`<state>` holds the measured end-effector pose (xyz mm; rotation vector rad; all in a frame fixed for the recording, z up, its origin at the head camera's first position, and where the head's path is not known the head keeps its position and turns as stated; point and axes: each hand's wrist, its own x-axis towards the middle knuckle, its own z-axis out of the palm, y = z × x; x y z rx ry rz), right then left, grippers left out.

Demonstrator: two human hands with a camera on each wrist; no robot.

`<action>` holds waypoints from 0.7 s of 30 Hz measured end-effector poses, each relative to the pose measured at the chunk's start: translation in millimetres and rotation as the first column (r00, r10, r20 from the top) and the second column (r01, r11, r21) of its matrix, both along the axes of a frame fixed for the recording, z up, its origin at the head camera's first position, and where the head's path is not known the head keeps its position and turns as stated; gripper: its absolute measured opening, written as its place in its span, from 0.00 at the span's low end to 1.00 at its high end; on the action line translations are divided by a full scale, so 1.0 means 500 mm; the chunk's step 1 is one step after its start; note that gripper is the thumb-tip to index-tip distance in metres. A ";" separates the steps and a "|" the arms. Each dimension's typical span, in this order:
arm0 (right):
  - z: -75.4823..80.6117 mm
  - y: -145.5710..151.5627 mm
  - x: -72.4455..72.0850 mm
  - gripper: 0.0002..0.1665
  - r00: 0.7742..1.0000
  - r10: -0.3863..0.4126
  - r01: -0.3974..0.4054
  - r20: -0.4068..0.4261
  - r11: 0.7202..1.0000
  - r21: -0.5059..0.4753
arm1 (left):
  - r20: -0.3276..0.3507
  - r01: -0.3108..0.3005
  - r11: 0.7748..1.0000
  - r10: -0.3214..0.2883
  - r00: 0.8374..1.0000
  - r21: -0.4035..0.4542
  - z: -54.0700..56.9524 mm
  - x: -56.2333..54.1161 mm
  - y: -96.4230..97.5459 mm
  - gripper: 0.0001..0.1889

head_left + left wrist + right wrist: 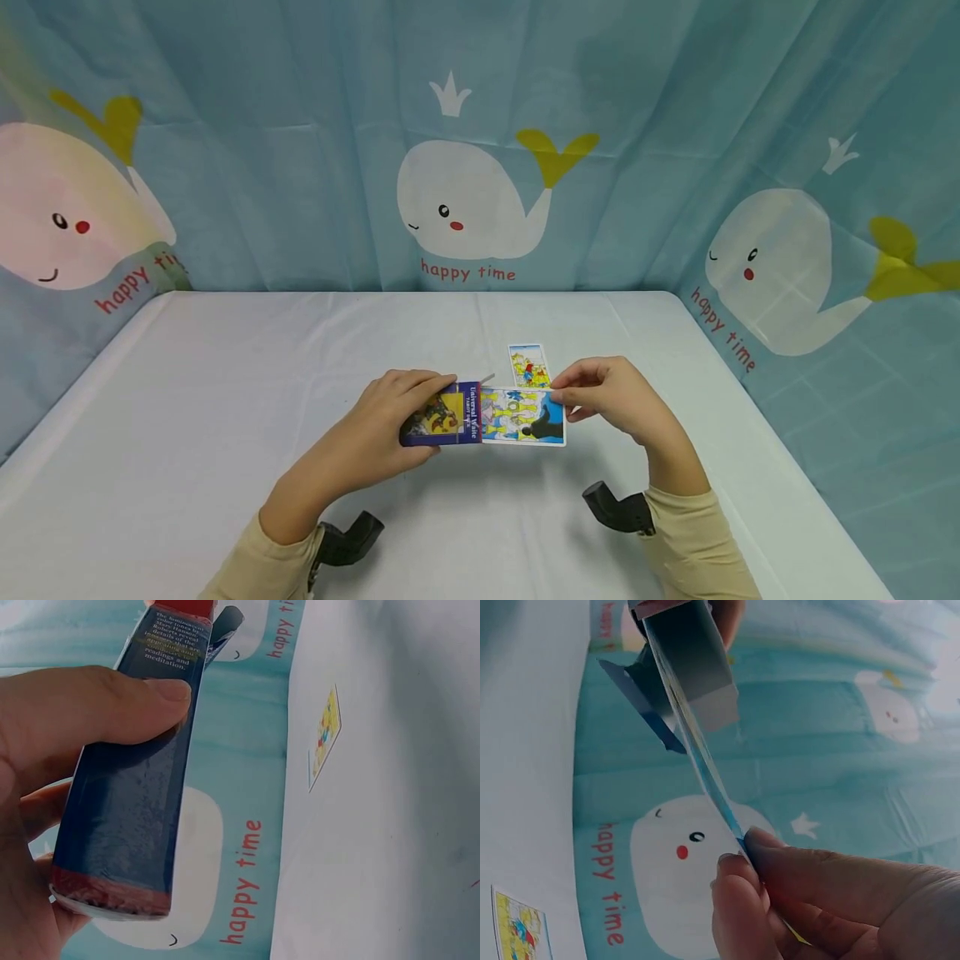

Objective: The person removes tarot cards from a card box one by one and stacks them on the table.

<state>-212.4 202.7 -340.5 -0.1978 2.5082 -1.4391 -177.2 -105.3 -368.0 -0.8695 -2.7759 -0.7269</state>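
My left hand (393,412) grips a blue tarot card box (442,417), thumb along its narrow side, fingers behind in the left wrist view. The box (131,780) is held above the table with its opened end toward the right hand. A tarot card (522,415) sticks partly out of that end; its inner part is hidden in the box. My right hand (618,396) pinches the card's outer edge between thumb and fingers. In the right wrist view the card (694,742) appears edge-on, beside the box's open flaps (649,697).
Another tarot card (529,365) lies face up on the white table (225,417), just behind the hands. A blue curtain (300,167) printed with whales hangs around the table's back and sides. Black camera mounts (348,540) jut from both wrists.
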 end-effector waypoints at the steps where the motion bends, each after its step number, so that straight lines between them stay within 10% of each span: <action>1: 0.001 0.002 0.000 0.15 1.000 -0.002 0.002 -0.001 1.000 0.009 | -0.001 -0.004 1.000 0.004 1.000 0.001 0.001 0.000 -0.001 0.41; 21: 0.012 0.032 -0.001 0.16 0.998 0.024 -0.026 0.063 0.999 0.025 | -0.020 -0.016 1.000 0.016 1.000 0.024 0.003 -0.001 -0.007 0.39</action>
